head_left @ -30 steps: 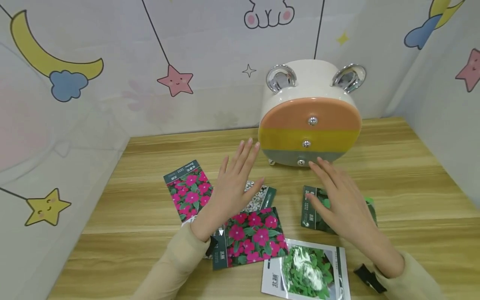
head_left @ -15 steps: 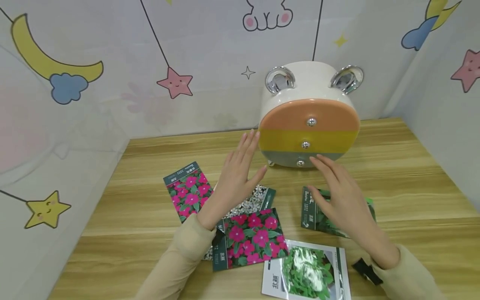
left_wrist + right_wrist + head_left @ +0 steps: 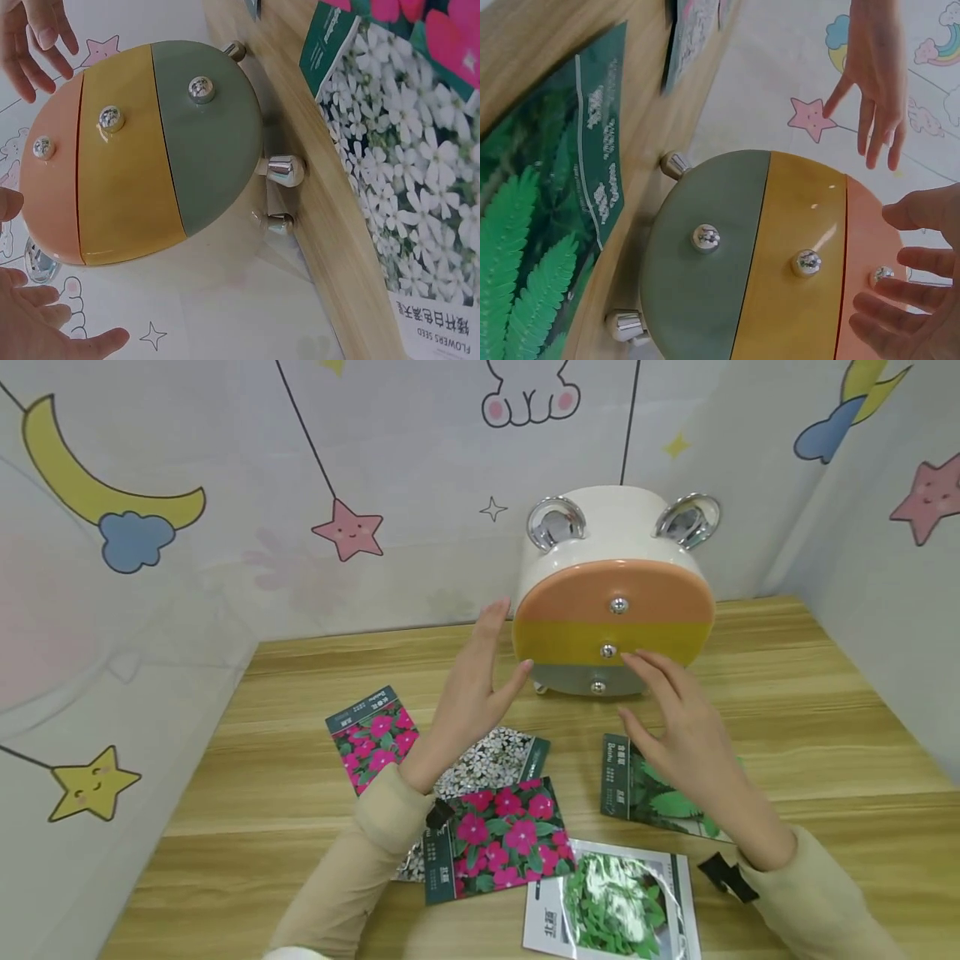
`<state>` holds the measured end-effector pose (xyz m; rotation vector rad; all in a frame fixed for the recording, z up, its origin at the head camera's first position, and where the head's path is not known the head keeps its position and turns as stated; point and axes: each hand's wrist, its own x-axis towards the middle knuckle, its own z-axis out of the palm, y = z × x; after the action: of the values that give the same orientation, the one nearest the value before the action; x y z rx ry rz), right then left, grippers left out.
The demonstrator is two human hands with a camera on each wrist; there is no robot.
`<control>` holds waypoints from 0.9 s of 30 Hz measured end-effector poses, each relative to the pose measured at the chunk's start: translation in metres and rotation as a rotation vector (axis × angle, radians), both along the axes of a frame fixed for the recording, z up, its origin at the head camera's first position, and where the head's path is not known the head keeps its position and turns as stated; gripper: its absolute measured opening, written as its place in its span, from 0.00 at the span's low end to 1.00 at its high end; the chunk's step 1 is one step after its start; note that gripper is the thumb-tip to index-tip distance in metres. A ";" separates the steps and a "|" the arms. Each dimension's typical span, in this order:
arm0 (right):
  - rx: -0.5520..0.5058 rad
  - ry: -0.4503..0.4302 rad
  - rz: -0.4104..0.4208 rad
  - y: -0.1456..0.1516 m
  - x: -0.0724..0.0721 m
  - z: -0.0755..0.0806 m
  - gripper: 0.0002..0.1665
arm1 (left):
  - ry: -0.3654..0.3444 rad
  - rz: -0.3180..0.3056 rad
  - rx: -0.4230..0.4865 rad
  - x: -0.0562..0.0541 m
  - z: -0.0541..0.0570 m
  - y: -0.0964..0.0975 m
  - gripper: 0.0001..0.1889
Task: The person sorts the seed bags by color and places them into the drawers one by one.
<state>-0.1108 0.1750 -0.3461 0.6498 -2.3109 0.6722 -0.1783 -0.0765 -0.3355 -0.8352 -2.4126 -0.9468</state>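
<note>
A round white cabinet with silver ears stands at the back of the table. Its front has an orange drawer, a yellow drawer and a grey-green drawer, each with a silver knob. All three drawers are flush with the front. My left hand is raised at the cabinet's left side, fingers extended and thumb apart, holding nothing. Before the cabinet's lower right front hovers my right hand, fingers slightly bent, also with nothing in it; it overlaps the leafy green seed packet in the head view.
Pink-flower seed packets lie on the left and in the middle, overlapping a white-flower packet. A white-bordered packet lies nearest the front. Printed fabric walls surround the wooden table.
Both hands have risen a little toward the cabinet, the left turning more edge-on. The right hand now covers less of the leafy green packet. The packets and cabinet have stayed put.
</note>
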 end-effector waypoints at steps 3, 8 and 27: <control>-0.008 -0.014 -0.026 -0.002 -0.003 0.003 0.40 | -0.006 -0.005 0.011 -0.006 0.002 -0.002 0.38; -0.026 -0.021 -0.051 -0.006 -0.008 0.006 0.39 | -0.044 -0.036 0.027 -0.014 0.004 -0.002 0.38; -0.130 0.103 -0.028 -0.010 -0.038 0.026 0.32 | -0.212 -0.095 0.180 -0.038 0.004 0.003 0.39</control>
<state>-0.1487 0.1647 -0.3203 0.5772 -2.1586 0.7510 -0.2165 -0.0735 -0.3314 -0.8259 -2.4322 -1.3282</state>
